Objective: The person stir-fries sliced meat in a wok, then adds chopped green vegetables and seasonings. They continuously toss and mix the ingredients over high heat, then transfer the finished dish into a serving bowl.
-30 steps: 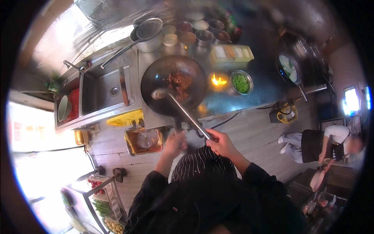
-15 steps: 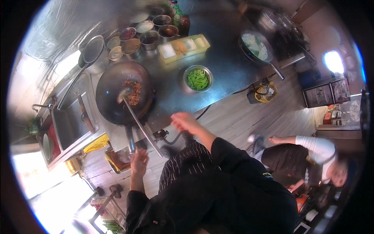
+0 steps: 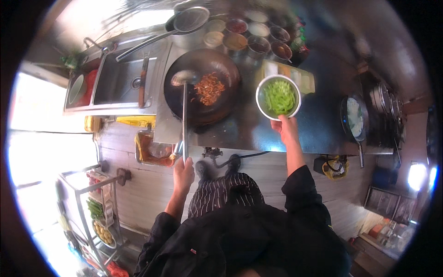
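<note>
Head view: left hand (image 3: 183, 171) fingers clamped on ladle (image 3: 184, 120) handle's near end, scoop in wok (image 3: 203, 92) — long, stiff. Right hand (image 3: 286, 129) fingers clamped on near rim of steel bowl (image 3: 278, 97) of green shreds — light, likely slippery, above desk (image 3: 244, 134).

Black long-sleeved jacket (image 3: 258, 240), black-and-white striped trousers (image 3: 226, 194).

Green vegetables (image 3: 278, 96), black wok (image 3: 203, 92)

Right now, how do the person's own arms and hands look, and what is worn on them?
Both arms wear long black sleeves ending before the wrist. The left hand and the right hand are bare: no gloves, no watch or rings visible.
</note>
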The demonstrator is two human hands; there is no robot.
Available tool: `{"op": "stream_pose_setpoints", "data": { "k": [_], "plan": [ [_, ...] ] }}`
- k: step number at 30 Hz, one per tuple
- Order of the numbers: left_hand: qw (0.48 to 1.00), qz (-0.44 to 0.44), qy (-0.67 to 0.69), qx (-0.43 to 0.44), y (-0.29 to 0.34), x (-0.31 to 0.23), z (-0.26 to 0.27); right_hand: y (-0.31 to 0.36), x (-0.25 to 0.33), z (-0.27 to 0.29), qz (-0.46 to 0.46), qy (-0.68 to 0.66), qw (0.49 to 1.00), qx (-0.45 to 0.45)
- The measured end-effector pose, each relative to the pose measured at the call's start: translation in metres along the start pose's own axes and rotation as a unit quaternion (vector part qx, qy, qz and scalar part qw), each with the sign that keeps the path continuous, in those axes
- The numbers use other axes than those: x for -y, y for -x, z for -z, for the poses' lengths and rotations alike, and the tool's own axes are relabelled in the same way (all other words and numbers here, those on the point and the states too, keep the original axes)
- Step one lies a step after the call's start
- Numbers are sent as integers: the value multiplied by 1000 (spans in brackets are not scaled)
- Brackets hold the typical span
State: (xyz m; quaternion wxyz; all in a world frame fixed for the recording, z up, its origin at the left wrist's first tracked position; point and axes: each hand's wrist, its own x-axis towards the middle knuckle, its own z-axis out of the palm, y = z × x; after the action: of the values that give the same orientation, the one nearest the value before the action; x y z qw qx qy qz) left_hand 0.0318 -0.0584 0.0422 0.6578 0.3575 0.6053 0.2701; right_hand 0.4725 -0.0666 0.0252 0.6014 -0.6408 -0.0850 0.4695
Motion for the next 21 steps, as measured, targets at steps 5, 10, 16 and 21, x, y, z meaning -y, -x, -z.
{"op": "stream_pose_setpoints", "data": {
  "k": [5,10,16,21],
  "plan": [
    [948,-108,-274,-119,14,-8,10,-4,36,-121,207,245,947,17],
    [932,-142,-302,-142,27,-20,16,0,69,-188,522,446,712,-147],
    [932,-156,-297,-134,35,-29,29,8,96,-207,623,344,695,-102],
    [923,-177,-330,-86,38,-27,22,-13,34,-208,484,515,704,-65]
  ]
}}
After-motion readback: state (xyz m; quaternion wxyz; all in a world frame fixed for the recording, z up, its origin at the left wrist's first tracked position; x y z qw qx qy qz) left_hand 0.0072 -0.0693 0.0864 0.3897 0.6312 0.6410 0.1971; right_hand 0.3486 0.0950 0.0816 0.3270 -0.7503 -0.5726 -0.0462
